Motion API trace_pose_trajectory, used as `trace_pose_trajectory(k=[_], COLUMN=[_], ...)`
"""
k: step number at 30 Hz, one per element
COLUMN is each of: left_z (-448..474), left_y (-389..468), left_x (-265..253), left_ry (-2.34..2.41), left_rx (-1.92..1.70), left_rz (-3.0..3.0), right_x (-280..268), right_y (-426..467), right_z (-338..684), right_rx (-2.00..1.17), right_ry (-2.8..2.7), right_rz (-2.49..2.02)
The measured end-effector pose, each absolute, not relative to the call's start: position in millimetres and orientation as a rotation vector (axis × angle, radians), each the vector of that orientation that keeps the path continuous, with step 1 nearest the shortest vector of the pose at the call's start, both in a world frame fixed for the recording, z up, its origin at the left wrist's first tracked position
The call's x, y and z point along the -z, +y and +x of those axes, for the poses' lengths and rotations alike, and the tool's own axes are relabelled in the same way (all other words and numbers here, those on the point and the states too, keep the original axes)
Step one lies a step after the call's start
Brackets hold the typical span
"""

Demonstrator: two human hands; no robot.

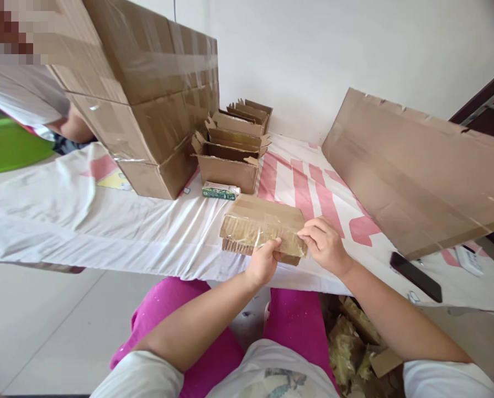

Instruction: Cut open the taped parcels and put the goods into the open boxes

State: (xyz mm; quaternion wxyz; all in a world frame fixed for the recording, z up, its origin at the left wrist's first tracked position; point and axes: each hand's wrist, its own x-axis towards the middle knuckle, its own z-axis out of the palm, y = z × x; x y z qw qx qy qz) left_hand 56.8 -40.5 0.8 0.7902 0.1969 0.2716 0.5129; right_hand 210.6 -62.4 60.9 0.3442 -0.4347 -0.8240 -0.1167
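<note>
A small cardboard box (267,213) lies near the front edge of the cloth-covered table, with clear tape and torn, ridged paper along its near side. My left hand (264,262) grips that near side, thumb on top and the other fingers mostly hidden beneath. At the box's right end, the fingertips of my right hand (325,244) are pinched together on the taped corner. Whether they hold only tape or the cardboard too, I cannot tell. Just behind the box is a small green-and-white carton (221,191).
Open cardboard boxes (228,171) stand in a row behind. Taped cartons (147,127) are stacked at left, beside a seated person (43,99). A large cardboard panel (413,171) leans at right, near a phone (416,276). Cardboard scraps (348,348) lie below the table.
</note>
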Motion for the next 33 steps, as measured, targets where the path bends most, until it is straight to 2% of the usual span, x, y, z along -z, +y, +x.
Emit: trace_pose_trajectory(k=[3, 6, 29, 33], left_z=[55, 52, 56, 49], left_y=[-41, -40, -32, -21], left_x=[-8, -14, -27, -25], left_ry=[0.528, 0.504, 0.625, 0.606], left_rx=[-1.119, -1.109, -1.174, -1.303], left_rz=[0.388, 0.356, 0.189, 0.256], right_x=[-58, -54, -55, -45], right_y=[-66, -69, -105, -107], right_z=[215, 221, 222, 235], right_rx=[0.463, 0.492, -0.104, -0.22], right_ry=[-2.205, -2.25, -2.118, -1.93], right_rz=[-0.993, -0.874, -0.993, -1.124])
